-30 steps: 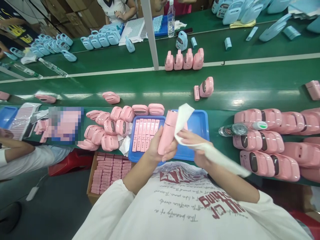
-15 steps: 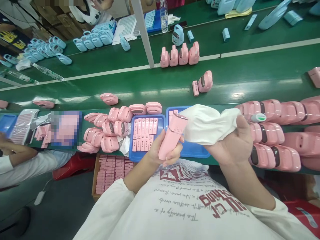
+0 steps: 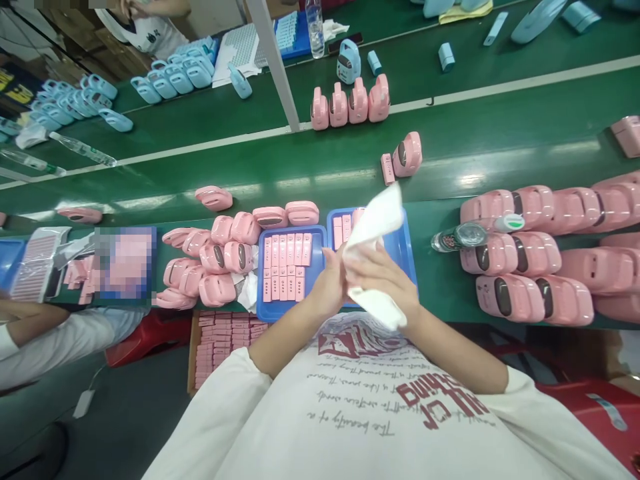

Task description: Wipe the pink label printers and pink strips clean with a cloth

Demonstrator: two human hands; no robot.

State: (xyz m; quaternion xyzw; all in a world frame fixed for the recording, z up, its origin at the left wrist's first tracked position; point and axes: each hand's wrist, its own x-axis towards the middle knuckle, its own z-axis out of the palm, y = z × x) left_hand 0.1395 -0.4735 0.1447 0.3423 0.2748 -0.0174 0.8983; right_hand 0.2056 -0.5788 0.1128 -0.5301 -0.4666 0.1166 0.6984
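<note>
White cloth [image 3: 376,219], right of the left blue tray [image 3: 280,309], is pressed by the right hand [image 3: 393,280], fingers closed upon it, against the left hand [image 3: 327,288], whose finger state cannot be told. Light, even pressure seems advisable. Pink modules [image 3: 283,250] are held by the tray in two rows; pink blocks [image 3: 206,353], by the carton [image 3: 191,360] below-left.

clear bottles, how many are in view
4: upright bottle at top, lying bottle at left, another bottle at the left edge, fourth bottle by pink cases at right; others may be hidden.
</note>
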